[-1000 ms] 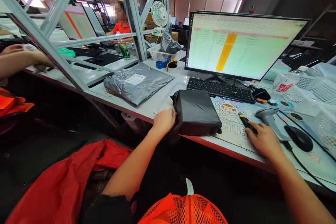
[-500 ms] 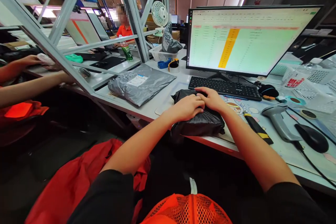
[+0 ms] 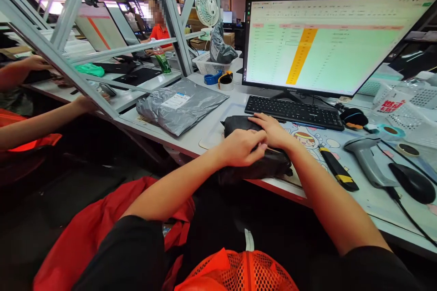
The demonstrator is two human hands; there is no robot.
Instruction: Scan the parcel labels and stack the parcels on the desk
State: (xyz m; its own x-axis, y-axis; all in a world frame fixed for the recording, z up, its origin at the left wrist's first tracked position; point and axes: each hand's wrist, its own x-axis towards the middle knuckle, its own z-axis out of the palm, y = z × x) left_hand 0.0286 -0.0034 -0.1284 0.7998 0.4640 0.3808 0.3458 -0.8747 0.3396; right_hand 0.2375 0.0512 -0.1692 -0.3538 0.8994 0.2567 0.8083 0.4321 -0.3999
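Note:
A black plastic parcel (image 3: 239,123) lies at the near edge of the white table (image 3: 218,122), in front of the keyboard (image 3: 293,111). My left hand (image 3: 241,148) rests on top of the parcel with fingers curled and pressed down on it. My right hand (image 3: 273,128) lies on the parcel's far side, fingers bent and pressing it too. A black and yellow utility knife (image 3: 337,173) lies to the right of my right forearm.
A grey mailer bag (image 3: 180,104) lies to the left. A large monitor (image 3: 327,45) stands behind the keyboard. A barcode scanner (image 3: 367,157), a mouse (image 3: 413,183) and tape rolls (image 3: 406,149) sit at the right. Other people's arms (image 3: 44,116) work at the left bench behind a metal frame (image 3: 58,61).
My right hand left the knife at the right and came onto the parcel. My left hand moved from the parcel's left edge onto its top. Both now press it flatter.

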